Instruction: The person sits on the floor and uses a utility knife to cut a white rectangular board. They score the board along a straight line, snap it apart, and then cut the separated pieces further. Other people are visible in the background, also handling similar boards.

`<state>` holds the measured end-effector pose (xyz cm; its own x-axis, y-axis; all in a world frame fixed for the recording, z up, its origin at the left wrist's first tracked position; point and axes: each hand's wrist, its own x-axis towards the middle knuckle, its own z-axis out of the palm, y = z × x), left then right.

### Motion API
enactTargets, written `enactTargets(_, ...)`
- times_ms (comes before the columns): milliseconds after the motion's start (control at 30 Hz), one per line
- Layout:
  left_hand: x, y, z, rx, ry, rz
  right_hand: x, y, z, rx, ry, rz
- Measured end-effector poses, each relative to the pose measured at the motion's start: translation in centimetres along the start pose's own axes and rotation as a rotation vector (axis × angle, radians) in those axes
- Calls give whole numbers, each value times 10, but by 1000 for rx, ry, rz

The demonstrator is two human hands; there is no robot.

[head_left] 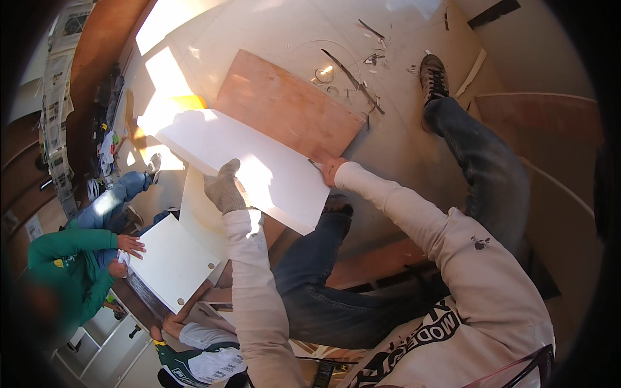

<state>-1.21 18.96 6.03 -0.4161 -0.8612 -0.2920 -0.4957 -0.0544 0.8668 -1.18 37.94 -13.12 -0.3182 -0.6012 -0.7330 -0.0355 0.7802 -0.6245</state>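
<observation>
A long white panel (252,155) lies slantwise before me, sunlit in patches, with its thick near edge showing. My left hand (226,189), in a grey knitted glove, is closed on that near edge. At the panel's far right edge is my right hand (332,171), bare, its fingers closed. A small dark sliver shows at those fingertips, too small to name. Beneath the white panel, and reaching out past it, is a reddish-brown wooden board (284,97).
Dark strips (352,77) and small scraps litter the floor (401,39) beyond the board. At left, a person in a green top (77,249) touches a white board with two round holes (171,262). Another person (207,359) is below them. A brown panel (537,119) stands right.
</observation>
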Motion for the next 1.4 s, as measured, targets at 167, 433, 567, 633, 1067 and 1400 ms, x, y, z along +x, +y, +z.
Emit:
enactTargets(167, 0, 0, 1, -54, 24, -44, 4, -33, -15, 38, 166, 58)
enactTargets(433, -9, 5, 2, -81, 7, -6, 62, -74, -35, -75, 79, -83)
enactTargets(567, -7, -1, -2, -121, -28, 29, 80, -74, -32, -135, 62, -160)
enactTargets(633, -4, -6, -6, -68, -7, -83, 86, -72, -30, -94, 34, -132)
enactTargets(1067, 15, -31, -17, -169, -45, -93, 102, -53, -9, -328, -25, -195)
enactTargets(1400, -6, -6, -7, 36, 34, -7, 59, -54, -19, -86, 17, -66)
